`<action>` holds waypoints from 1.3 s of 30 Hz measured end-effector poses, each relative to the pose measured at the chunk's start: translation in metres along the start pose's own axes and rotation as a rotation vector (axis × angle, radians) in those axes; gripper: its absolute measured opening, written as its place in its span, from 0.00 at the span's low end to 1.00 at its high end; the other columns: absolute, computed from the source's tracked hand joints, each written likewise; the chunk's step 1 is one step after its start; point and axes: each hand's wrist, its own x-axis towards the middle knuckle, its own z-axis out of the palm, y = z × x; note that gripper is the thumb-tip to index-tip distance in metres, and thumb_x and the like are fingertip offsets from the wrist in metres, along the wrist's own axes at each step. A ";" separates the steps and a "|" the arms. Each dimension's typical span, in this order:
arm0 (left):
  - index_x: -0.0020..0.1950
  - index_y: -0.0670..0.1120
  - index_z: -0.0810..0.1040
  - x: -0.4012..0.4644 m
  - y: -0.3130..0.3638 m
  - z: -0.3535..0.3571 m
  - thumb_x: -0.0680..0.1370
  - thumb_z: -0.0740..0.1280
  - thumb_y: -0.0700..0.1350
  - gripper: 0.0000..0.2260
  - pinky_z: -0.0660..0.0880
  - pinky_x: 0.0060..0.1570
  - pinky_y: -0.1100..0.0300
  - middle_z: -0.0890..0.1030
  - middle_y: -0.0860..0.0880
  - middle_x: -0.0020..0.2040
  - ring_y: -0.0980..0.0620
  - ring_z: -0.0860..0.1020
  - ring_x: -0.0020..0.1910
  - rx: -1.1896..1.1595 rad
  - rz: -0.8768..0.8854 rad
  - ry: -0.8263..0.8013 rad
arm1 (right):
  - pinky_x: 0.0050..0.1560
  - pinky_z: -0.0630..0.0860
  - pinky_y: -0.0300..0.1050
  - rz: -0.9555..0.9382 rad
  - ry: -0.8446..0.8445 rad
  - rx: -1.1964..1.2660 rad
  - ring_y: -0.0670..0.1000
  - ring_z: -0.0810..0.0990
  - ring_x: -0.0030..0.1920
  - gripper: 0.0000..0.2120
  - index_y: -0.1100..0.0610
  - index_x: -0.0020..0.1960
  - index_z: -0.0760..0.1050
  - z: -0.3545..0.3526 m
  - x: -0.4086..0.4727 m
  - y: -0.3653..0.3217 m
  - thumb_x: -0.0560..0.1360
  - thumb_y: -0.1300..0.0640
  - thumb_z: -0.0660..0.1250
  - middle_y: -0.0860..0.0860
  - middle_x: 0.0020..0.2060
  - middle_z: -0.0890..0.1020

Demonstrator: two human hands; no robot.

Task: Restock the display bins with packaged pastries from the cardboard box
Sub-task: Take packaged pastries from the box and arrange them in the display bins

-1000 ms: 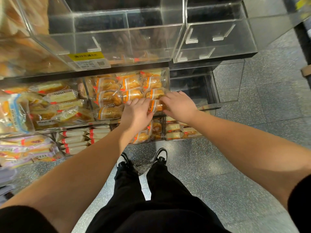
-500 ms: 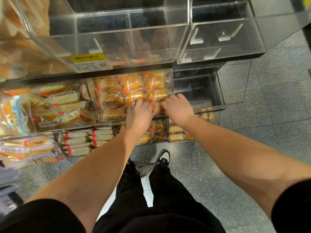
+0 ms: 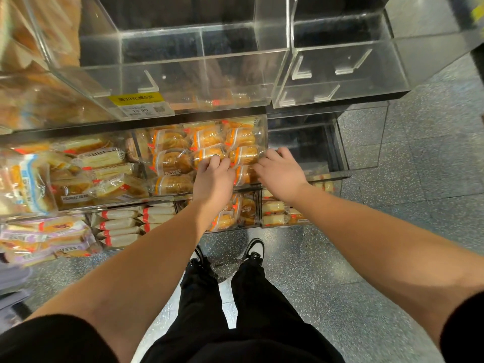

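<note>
Hands, left (image 3: 213,176) and right (image 3: 280,170), grip wrapped pastries (image 3: 209,154) in clear bin (image 3: 264,132) beside sandwich packs (image 3: 102,158).

Two hands in frame: left hand (image 3: 212,176), right hand (image 3: 280,172). Two shoes (image 3: 253,249) on floor. One yellow price label (image 3: 141,105). Roughly nine orange-banded pastries (image 3: 171,161) visible in middle bin (image 3: 264,132).

Orange-banded clear pastry packets (image 3: 207,142); yellow price tag (image 3: 136,98); grey speckled floor (image 3: 327,297); black trousers (image 3: 235,323)
</note>
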 end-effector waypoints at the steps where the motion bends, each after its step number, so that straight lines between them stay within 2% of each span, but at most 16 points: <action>1: 0.43 0.47 0.84 0.001 0.001 0.000 0.73 0.73 0.42 0.01 0.61 0.54 0.53 0.78 0.51 0.46 0.47 0.71 0.48 0.002 -0.013 -0.022 | 0.61 0.63 0.50 0.002 -0.016 -0.015 0.53 0.70 0.61 0.11 0.51 0.60 0.77 -0.001 0.002 -0.003 0.78 0.54 0.67 0.47 0.55 0.79; 6: 0.50 0.47 0.84 0.001 0.004 -0.003 0.78 0.68 0.43 0.05 0.64 0.58 0.51 0.78 0.50 0.53 0.47 0.71 0.52 -0.036 -0.053 -0.069 | 0.64 0.62 0.51 -0.016 -0.066 -0.068 0.53 0.69 0.64 0.16 0.53 0.62 0.74 -0.001 0.000 -0.001 0.76 0.58 0.69 0.48 0.57 0.79; 9: 0.63 0.46 0.79 -0.005 0.001 -0.012 0.81 0.63 0.47 0.12 0.63 0.64 0.50 0.75 0.48 0.63 0.45 0.70 0.60 -0.138 -0.071 -0.109 | 0.64 0.62 0.50 -0.042 -0.095 -0.103 0.53 0.68 0.65 0.17 0.53 0.65 0.73 -0.006 -0.002 -0.001 0.76 0.57 0.68 0.48 0.59 0.78; 11: 0.68 0.47 0.76 -0.013 -0.004 -0.020 0.81 0.64 0.50 0.17 0.63 0.66 0.49 0.74 0.48 0.66 0.45 0.68 0.64 -0.213 -0.091 -0.125 | 0.64 0.62 0.50 -0.041 -0.114 -0.081 0.53 0.68 0.66 0.18 0.52 0.66 0.72 -0.012 -0.005 -0.002 0.77 0.57 0.67 0.49 0.61 0.77; 16: 0.61 0.45 0.81 -0.048 -0.024 -0.051 0.77 0.69 0.48 0.14 0.71 0.55 0.48 0.80 0.47 0.59 0.44 0.76 0.58 -0.338 -0.134 -0.015 | 0.66 0.65 0.51 0.041 -0.021 0.131 0.53 0.71 0.65 0.17 0.53 0.68 0.71 -0.043 -0.021 0.003 0.81 0.52 0.60 0.50 0.64 0.76; 18: 0.65 0.46 0.79 -0.061 -0.036 -0.068 0.79 0.66 0.48 0.16 0.69 0.60 0.47 0.77 0.48 0.63 0.45 0.74 0.63 -0.438 -0.222 -0.063 | 0.67 0.67 0.51 0.072 -0.026 0.216 0.54 0.71 0.66 0.18 0.53 0.69 0.71 -0.060 -0.022 0.000 0.80 0.50 0.62 0.51 0.64 0.75; 20: 0.71 0.50 0.73 -0.080 -0.054 -0.084 0.82 0.62 0.51 0.18 0.61 0.71 0.46 0.72 0.52 0.70 0.49 0.66 0.71 -0.545 -0.342 -0.181 | 0.67 0.69 0.51 0.082 -0.028 0.286 0.54 0.72 0.66 0.20 0.54 0.70 0.71 -0.082 -0.019 -0.014 0.79 0.50 0.63 0.51 0.65 0.75; 21: 0.71 0.52 0.72 -0.092 -0.065 -0.089 0.82 0.61 0.52 0.17 0.59 0.73 0.46 0.69 0.52 0.72 0.49 0.64 0.73 -0.585 -0.398 -0.219 | 0.67 0.70 0.51 0.084 -0.036 0.310 0.54 0.72 0.66 0.21 0.55 0.70 0.70 -0.094 -0.015 -0.025 0.79 0.50 0.64 0.52 0.65 0.75; 23: 0.70 0.52 0.73 -0.121 -0.090 -0.100 0.82 0.61 0.52 0.17 0.63 0.73 0.47 0.70 0.51 0.73 0.46 0.66 0.73 -0.705 -0.505 -0.222 | 0.65 0.72 0.52 0.081 -0.057 0.342 0.55 0.73 0.65 0.21 0.56 0.70 0.71 -0.117 -0.005 -0.054 0.79 0.50 0.64 0.53 0.64 0.75; 26: 0.67 0.51 0.76 -0.179 -0.131 -0.112 0.81 0.64 0.50 0.14 0.74 0.58 0.52 0.77 0.47 0.64 0.44 0.77 0.60 -0.834 -0.634 -0.177 | 0.64 0.72 0.54 0.053 -0.086 0.367 0.58 0.74 0.65 0.20 0.56 0.69 0.72 -0.145 0.010 -0.114 0.80 0.49 0.63 0.55 0.63 0.77; 28: 0.64 0.48 0.77 -0.226 -0.160 -0.118 0.81 0.65 0.49 0.13 0.74 0.48 0.57 0.77 0.48 0.57 0.47 0.79 0.51 -0.905 -0.733 -0.126 | 0.61 0.74 0.50 0.019 -0.088 0.385 0.59 0.76 0.64 0.19 0.56 0.68 0.74 -0.161 0.020 -0.162 0.80 0.49 0.63 0.57 0.63 0.78; 30: 0.60 0.49 0.78 -0.280 -0.189 -0.123 0.81 0.65 0.49 0.10 0.70 0.41 0.59 0.78 0.49 0.50 0.45 0.80 0.48 -0.953 -0.829 -0.061 | 0.57 0.73 0.46 -0.015 -0.110 0.394 0.59 0.77 0.63 0.18 0.56 0.68 0.74 -0.179 0.026 -0.215 0.80 0.50 0.63 0.57 0.64 0.78; 32: 0.57 0.49 0.79 -0.336 -0.216 -0.128 0.81 0.65 0.48 0.08 0.69 0.39 0.61 0.79 0.50 0.48 0.47 0.79 0.47 -0.961 -0.879 0.006 | 0.57 0.72 0.45 -0.089 -0.129 0.373 0.58 0.77 0.63 0.18 0.56 0.68 0.73 -0.199 0.029 -0.272 0.81 0.51 0.63 0.58 0.65 0.78; 35: 0.57 0.49 0.77 -0.428 -0.254 -0.136 0.82 0.64 0.43 0.05 0.67 0.29 0.74 0.76 0.48 0.48 0.53 0.73 0.39 -0.977 -0.991 0.087 | 0.58 0.72 0.45 -0.206 -0.134 0.332 0.58 0.76 0.64 0.18 0.56 0.69 0.74 -0.227 0.029 -0.364 0.81 0.50 0.62 0.55 0.64 0.78; 37: 0.62 0.47 0.77 -0.486 -0.279 -0.135 0.82 0.64 0.46 0.10 0.71 0.33 0.69 0.76 0.46 0.55 0.51 0.75 0.40 -0.922 -1.072 0.094 | 0.58 0.73 0.47 -0.285 -0.117 0.333 0.59 0.77 0.61 0.17 0.58 0.65 0.76 -0.239 0.030 -0.423 0.81 0.50 0.62 0.58 0.63 0.79; 39: 0.68 0.45 0.75 -0.545 -0.301 -0.134 0.82 0.63 0.50 0.16 0.73 0.44 0.61 0.75 0.46 0.62 0.47 0.76 0.49 -0.821 -1.141 0.052 | 0.57 0.75 0.48 -0.377 -0.110 0.298 0.58 0.78 0.58 0.17 0.58 0.63 0.76 -0.249 0.031 -0.480 0.80 0.48 0.63 0.58 0.61 0.80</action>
